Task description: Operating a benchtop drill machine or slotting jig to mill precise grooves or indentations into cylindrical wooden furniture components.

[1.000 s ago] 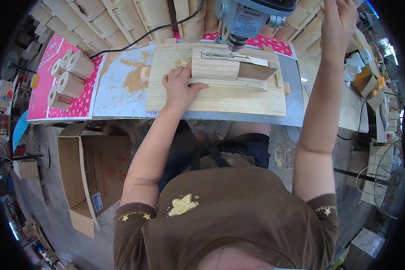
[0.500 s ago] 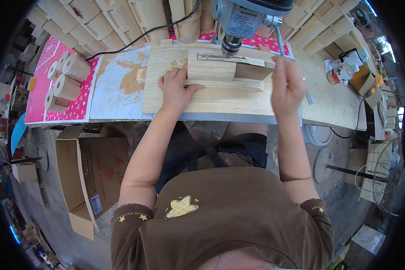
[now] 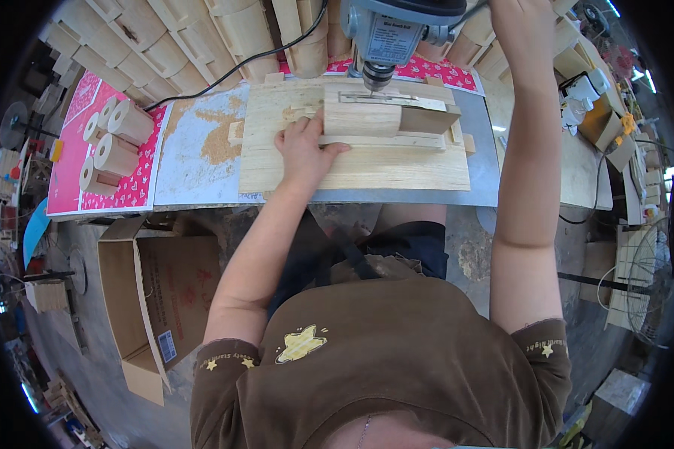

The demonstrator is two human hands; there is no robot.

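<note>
Right hand (image 3: 518,15) has gone back up from half a second ago, when it hung low in front of the jig gripping the feed lever; it is now raised beside the drill head (image 3: 391,30) at the top edge. Its grip is cut off by the frame; I cannot tell whether it is closed on the lever. The chuck (image 3: 377,75) stands just over the slotted strip on the jig (image 3: 389,120). Left hand (image 3: 305,146) has not shifted: fingers flat and spread, pressing the wood block (image 3: 359,120) against the jig on the board (image 3: 352,168), on the counter (image 3: 483,183). Judgement: one stroke finished, block held for another.
</note>
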